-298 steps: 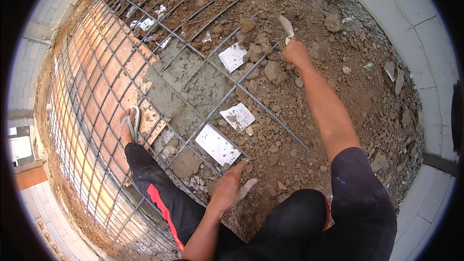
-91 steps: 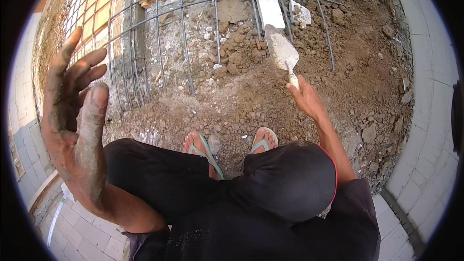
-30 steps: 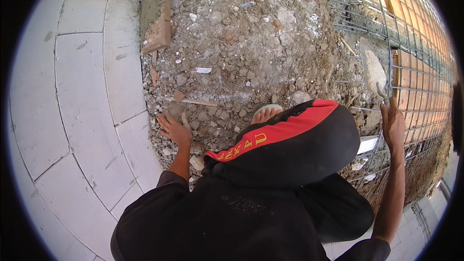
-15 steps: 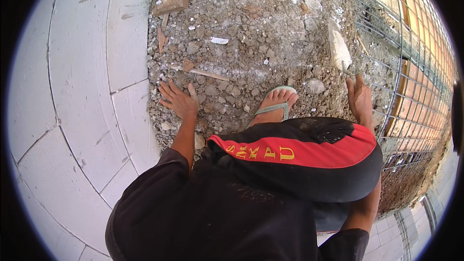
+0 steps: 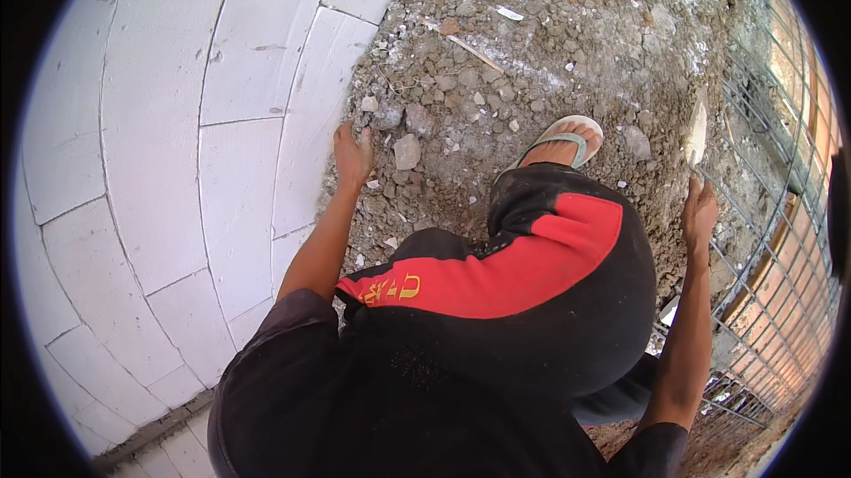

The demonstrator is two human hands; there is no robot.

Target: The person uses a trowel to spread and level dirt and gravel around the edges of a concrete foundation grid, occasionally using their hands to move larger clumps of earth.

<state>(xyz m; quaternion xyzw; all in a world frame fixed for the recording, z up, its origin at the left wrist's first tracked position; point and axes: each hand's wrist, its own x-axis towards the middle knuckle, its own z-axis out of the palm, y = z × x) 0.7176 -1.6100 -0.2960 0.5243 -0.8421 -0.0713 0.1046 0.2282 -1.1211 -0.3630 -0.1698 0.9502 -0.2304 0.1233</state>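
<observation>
Holds the trowel [image 5: 697, 135] in the right hand [image 5: 699, 205], with fingers closed round its handle, out at the right above the rubble [image 5: 603, 44]. Points its long axis nearly straight ahead, away from the body, with the blade foremost and seen narrow, almost on edge. Cannot tell about contact between blade and ground.

Reaches with the left hand [image 5: 353, 159] to the foot of the pale block wall [image 5: 239, 186], with thumb and finger parted and nothing visible in the gap. Cannot tell about touch at the fingertips. Has a dark grey lump [image 5: 387, 115] and a small pale stone [image 5: 369, 104] just ahead of those fingertips, and a blocky stone [image 5: 407, 152] just to the right of the hand. Has the left hand far nearer to all three; holds the right well apart, across the bent leg [image 5: 532, 274] and foot [image 5: 551, 152]. Shows steel mesh [image 5: 780, 221] near the trowel, on its right.
</observation>
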